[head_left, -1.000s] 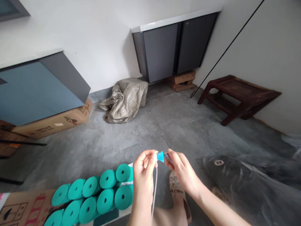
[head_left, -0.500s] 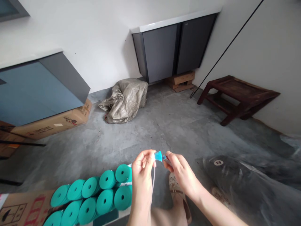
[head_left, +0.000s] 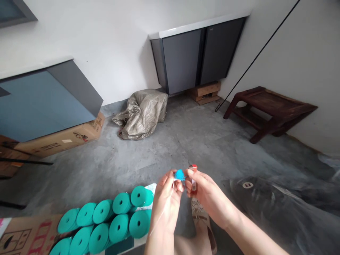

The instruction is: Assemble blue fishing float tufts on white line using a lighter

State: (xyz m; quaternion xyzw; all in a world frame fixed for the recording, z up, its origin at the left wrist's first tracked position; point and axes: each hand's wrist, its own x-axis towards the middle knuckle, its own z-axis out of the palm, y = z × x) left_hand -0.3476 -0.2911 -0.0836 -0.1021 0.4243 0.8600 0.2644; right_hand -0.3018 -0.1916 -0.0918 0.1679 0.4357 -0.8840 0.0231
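The left hand (head_left: 168, 193) pinched the blue piece (head_left: 180, 174), newly retilted. At its three o'clock, the right hand (head_left: 207, 189) gripped a red object (head_left: 193, 184), newly exposed, suggesting a readjusted hold.

My small piece (head_left: 180, 175) is bright blue, the string (head_left: 173, 183) white, the object (head_left: 194, 168) beside it partly red. Around me the rolls (head_left: 119, 228) are teal, the stool (head_left: 273, 104) reddish brown, the floor (head_left: 183, 131) mottled grey.

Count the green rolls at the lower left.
10 green rolls show: five in the far row and five in the near row, all left of the hands. More may be hidden behind them.
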